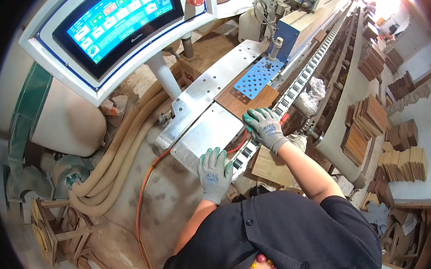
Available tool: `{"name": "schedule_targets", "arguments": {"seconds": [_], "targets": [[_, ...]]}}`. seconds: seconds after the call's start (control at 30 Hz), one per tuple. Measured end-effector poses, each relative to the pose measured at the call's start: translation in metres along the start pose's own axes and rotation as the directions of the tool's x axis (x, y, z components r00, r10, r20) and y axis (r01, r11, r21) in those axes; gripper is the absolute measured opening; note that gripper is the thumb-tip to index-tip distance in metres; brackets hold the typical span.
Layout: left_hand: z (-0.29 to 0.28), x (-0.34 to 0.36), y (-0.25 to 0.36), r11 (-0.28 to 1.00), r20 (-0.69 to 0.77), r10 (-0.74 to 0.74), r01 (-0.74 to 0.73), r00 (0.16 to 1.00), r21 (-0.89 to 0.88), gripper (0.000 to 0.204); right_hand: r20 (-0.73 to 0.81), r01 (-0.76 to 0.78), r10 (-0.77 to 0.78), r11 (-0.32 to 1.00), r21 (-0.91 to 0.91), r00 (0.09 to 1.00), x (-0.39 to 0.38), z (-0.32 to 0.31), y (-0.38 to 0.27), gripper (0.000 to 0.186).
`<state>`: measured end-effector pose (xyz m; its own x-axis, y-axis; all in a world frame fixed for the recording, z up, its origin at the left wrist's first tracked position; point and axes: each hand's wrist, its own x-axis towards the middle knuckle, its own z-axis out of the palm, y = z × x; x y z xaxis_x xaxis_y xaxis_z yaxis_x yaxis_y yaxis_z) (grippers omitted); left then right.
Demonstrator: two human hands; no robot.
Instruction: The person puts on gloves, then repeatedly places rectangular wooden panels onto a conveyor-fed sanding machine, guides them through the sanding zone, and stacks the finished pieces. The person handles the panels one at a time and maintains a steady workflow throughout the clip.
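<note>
Both my hands wear grey gloves with green fingertips. My right hand (265, 129) lies against the near right corner of a brown wooden board (266, 98), its fingers laid over the edge and pointing left. That board rests on the machine's metal bed, partly beneath a blue plate full of holes (258, 79). Nearer to me, my left hand (214, 175) is spread with its fingertips at the front edge of the bare metal plate (208, 136). It holds nothing.
A control panel with a lit screen (118, 23) and a red button (195, 0) stands at upper left. A roller chain track (307, 66) runs away beside the bed. Stacked boards (366, 118) lie on a belt at right. Ribbed hoses (117, 162) and an orange cable (142, 194) are at left.
</note>
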<state>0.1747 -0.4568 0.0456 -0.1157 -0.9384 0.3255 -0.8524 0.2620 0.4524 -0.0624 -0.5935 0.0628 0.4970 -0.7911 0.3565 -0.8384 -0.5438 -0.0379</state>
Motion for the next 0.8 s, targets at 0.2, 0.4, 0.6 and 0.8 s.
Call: {"name": "schedule_targets", "arguments": {"seconds": [0.2, 0.4, 0.6, 0.8], "targets": [[0.0, 0.0, -0.001, 1.0, 0.008, 0.007, -0.007, 1.0, -0.009, 0.048, -0.006, -0.001, 0.002, 0.999, 0.034, 1.0, 0.0, 0.002, 0.001, 0.033], [-0.001, 0.0, 0.0, 1.0, 0.008, 0.004, -0.004, 1.0, -0.011, 0.047, 0.024, 0.019, -0.02, 0.999, 0.035, 1.0, 0.001, 0.001, 0.004, 0.036], [0.003, 0.0, -0.002, 1.0, -0.009, 0.005, -0.005, 1.0, 0.024, 0.048, 0.039, 0.045, -0.047, 0.998, 0.05, 0.998, 0.004, -0.005, 0.005, 0.039], [0.005, -0.001, -0.003, 0.999, -0.017, 0.003, -0.003, 1.0, 0.037, 0.048, 0.102, 0.057, -0.067, 0.994, 0.097, 0.992, 0.005, -0.013, 0.007, 0.043]]}}
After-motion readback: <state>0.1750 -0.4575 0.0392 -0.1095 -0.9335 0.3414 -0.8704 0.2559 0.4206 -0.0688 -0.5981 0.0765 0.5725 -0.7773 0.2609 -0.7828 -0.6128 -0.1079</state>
